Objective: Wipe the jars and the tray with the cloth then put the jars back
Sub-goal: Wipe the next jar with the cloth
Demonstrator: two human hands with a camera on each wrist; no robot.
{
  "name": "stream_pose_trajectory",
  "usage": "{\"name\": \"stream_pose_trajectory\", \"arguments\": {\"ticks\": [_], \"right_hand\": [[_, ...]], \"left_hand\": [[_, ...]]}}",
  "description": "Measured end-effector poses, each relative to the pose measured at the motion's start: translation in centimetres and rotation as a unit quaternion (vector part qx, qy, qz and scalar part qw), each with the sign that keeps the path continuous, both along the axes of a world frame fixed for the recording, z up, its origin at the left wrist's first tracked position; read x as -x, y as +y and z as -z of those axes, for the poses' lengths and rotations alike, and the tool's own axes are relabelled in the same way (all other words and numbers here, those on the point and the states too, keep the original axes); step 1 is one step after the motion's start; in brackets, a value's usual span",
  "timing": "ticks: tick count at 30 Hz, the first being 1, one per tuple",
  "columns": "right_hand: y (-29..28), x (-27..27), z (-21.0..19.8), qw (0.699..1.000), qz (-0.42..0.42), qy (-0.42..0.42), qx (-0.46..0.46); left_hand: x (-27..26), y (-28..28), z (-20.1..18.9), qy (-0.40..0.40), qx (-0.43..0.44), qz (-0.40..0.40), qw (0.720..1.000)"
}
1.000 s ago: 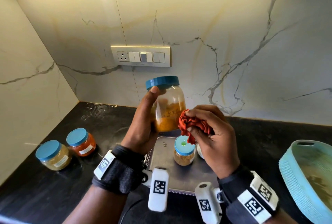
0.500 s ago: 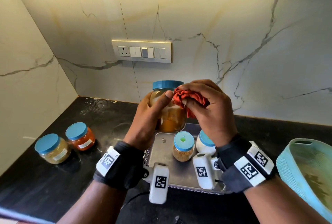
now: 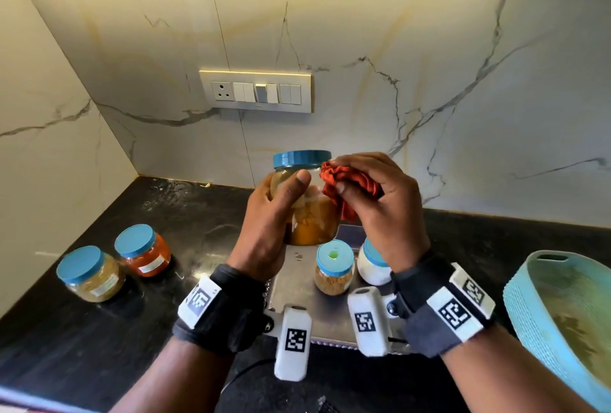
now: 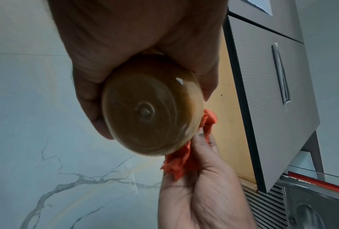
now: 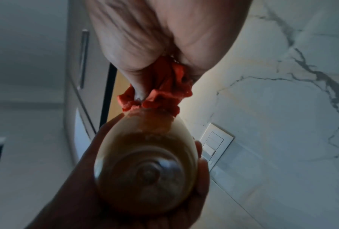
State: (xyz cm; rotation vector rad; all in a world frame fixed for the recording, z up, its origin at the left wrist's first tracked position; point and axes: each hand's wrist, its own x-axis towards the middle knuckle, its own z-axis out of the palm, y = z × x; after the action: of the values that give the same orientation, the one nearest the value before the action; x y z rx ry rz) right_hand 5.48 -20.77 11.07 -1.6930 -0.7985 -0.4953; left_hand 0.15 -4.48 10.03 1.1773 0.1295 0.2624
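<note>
five jars show in the head view, and only one is being wiped. the left hand (image 3: 264, 230) is wrapped round the big jar (image 3: 310, 214) of yellow-brown powder, thumb across its front, holding it upright in the air above the far edge of the tray (image 3: 291, 283). the right hand (image 3: 386, 210) has its fingers bunched tight on the orange cloth (image 3: 347, 182) and presses it against the jar's shoulder at about 3 o'clock, just under the blue lid (image 3: 301, 158). the wrist views show the cloth touching the jar's side, the base bare.

two jars, the tan jar (image 3: 91, 275) and the orange jar (image 3: 143, 250), stand touching on the black counter (image 3: 82, 346) at about 9 o'clock from the tray; by their place i judge them already wiped and set aside, though nothing proves it. two more, the small brown jar (image 3: 334, 268) and the white jar (image 3: 373, 263), stand on the tray at its 2 o'clock side, likely not yet done.

so the job looks under halfway: the held jar to finish, two jars to lift and wipe, then the tray itself, then all five returned to it. a turquoise basket (image 3: 529, 313) sits off at 3 o'clock.
</note>
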Motion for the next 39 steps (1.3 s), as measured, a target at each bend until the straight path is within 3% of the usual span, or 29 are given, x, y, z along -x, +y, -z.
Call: {"name": "stream_pose_trajectory", "arguments": {"ticks": [9,15,24,31,36,39], "right_hand": [[-0.9,3.4,2.9,0.998,-0.005,-0.053,0.043],[-0.5,0.0,1.1,0.998,-0.007,0.042,-0.047],[-0.4,3.1,3.3,0.999,-0.015,0.032,-0.017],[0.5,-0.6,1.6,0.979,-0.051,0.154,-0.125],[0.3,1.5,2.9,0.981,-0.066,0.149,-0.107],[0.0,2.0,2.6,0.989,-0.042,0.103,-0.096]], "left_hand": [[-0.2,0.5,0.3,0.017,0.029,-0.014,0.999],[-0.4,-0.6,0.7,0.006,0.009,-0.017,1.000],[-0.6,0.2,0.6,-0.002,0.061,-0.029,0.998],[-0.6,-0.1,0.9,-0.012,0.033,0.034,0.999],[-0.1,0.4,-0.1,-0.035,0.085,0.026,0.995],[-0.1,-0.4,-0.1,-0.030,0.083,0.007,0.996]]}}
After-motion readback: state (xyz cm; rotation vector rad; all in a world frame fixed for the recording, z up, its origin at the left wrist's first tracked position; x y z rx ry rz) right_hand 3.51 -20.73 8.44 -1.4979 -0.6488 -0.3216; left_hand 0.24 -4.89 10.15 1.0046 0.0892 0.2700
